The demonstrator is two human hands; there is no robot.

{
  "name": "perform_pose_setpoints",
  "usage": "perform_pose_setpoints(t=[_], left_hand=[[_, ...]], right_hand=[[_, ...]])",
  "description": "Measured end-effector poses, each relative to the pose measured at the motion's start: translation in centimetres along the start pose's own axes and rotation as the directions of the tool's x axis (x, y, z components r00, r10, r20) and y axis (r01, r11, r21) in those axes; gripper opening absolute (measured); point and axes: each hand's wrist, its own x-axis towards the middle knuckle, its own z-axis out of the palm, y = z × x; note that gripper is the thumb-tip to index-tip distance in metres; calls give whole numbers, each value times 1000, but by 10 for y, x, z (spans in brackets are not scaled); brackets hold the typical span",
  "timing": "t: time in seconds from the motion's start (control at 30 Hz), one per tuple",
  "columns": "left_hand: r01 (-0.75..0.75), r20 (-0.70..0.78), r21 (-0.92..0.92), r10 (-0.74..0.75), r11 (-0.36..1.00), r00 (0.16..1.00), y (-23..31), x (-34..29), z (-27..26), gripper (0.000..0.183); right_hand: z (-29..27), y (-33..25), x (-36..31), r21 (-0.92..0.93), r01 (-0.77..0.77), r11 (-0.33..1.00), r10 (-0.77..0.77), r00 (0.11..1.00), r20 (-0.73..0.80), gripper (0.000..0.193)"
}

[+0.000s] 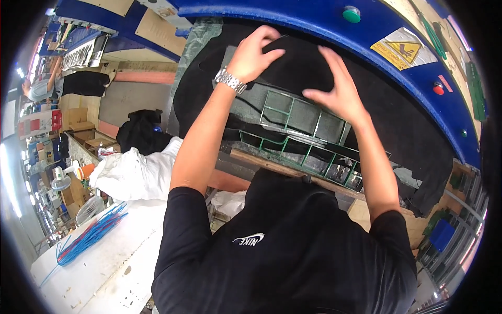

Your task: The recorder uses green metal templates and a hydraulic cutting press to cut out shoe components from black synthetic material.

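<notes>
My left hand (pixel 256 56), with a metal-band watch (pixel 230 81) on its wrist, hovers over the far part of a black sheet of material (pixel 295 57). Its fingers are bent and the thumb stands apart; I make out nothing held in it. To the right, my right hand (pixel 341 89) is open, thumb and fingers spread, just above the sheet. Below it lies a green-edged metal frame (pixel 289 112) with crossbars, like a cutting die. A second green frame (pixel 282 148) of the same kind sits nearer to me, partly hidden behind my right forearm.
A blue machine beam (pixel 314 20) curves across the far side, with a green button (pixel 351 14), a red button (pixel 438 89) and a yellow warning sign (pixel 403 49). At left are white cloth (pixel 136 172), a white table (pixel 125 235) with blue cords (pixel 94 235), and another person (pixel 47 89).
</notes>
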Motion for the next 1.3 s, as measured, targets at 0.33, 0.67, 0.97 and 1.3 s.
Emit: perform_pose_setpoints(t=[0.33, 0.67, 0.97, 1.3], left_hand=[[19, -582, -253, -168, 967, 796, 47, -113, -131, 25], [14, -762, -618, -603, 786, 235, -34, -319, -102, 18], [-24, -725, -687, -682, 727, 95, -63, -365, -68, 15], [292, -459, -832, -881, 473, 119, -130, -416, -18, 36]], right_hand=[[10, 67, 61, 209, -399, 893, 86, 606, 790, 21], [119, 15, 199, 197, -301, 933, 40, 632, 774, 13], [245, 13, 284, -11, 34, 999, -25, 880, 474, 36], [274, -4, 245, -246, -135, 960, 195, 951, 241, 46]])
